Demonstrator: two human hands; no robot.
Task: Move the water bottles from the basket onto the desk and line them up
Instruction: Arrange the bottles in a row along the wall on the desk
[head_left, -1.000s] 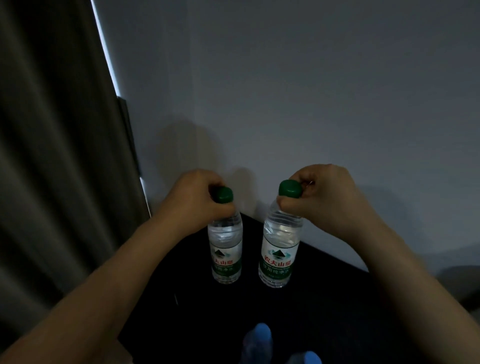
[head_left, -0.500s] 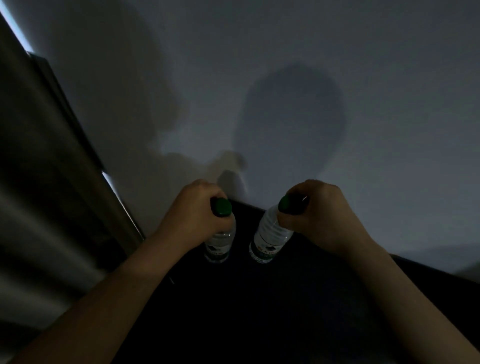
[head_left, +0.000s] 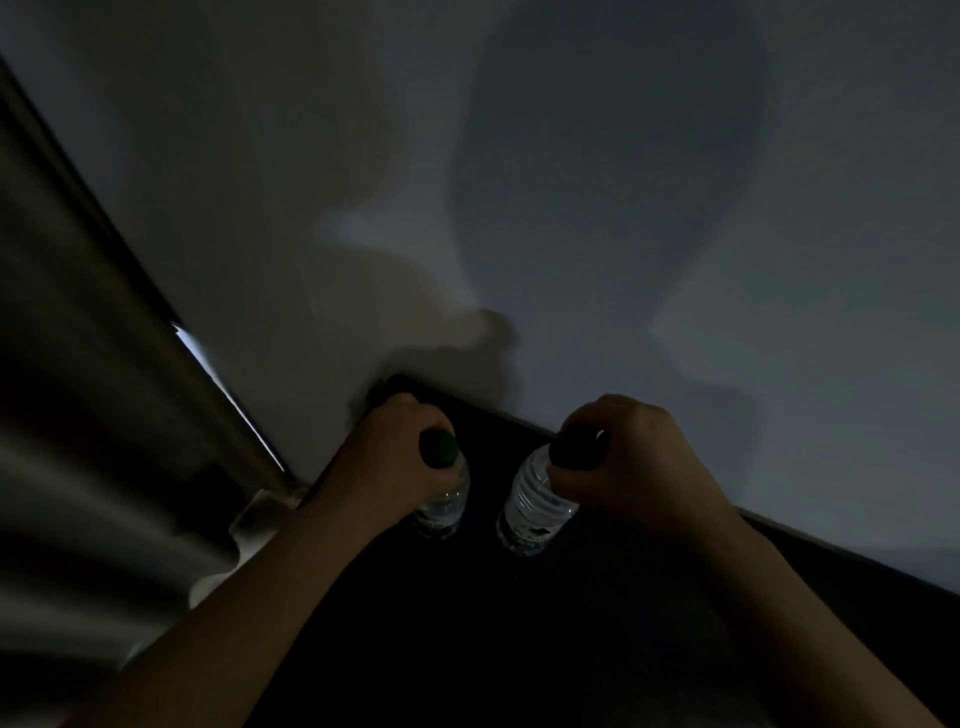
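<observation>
Dim room. Left hand (head_left: 395, 462) grips the green cap of one water bottle (head_left: 441, 512); right hand (head_left: 628, 462) grips the cap of the second bottle (head_left: 535, 512). Both stand side by side, slightly apart, on the black desk (head_left: 519, 623) near the wall (head_left: 623, 208).

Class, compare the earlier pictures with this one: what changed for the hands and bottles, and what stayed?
The left clear plastic water bottle and right clear plastic water bottle moved forward toward the pale wall over the black desk. Nothing let go: the left hand and right hand keep gripping them at the top.
</observation>
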